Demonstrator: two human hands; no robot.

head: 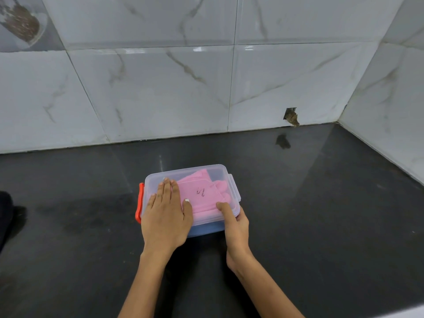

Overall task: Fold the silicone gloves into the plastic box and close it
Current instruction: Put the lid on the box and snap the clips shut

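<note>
while the left hand [165,211] lies flat, fingers together, palm down on the clear lid [206,177], the right hand [236,226] clasps the near right corner of the plastic box [206,227], thumb on top and fingers hidden below; pink silicone gloves [202,191] lie folded inside, on a dark countertop [321,203] by a marbled tile wall [160,88]; an orange latch [139,203] hangs at the left end
</note>
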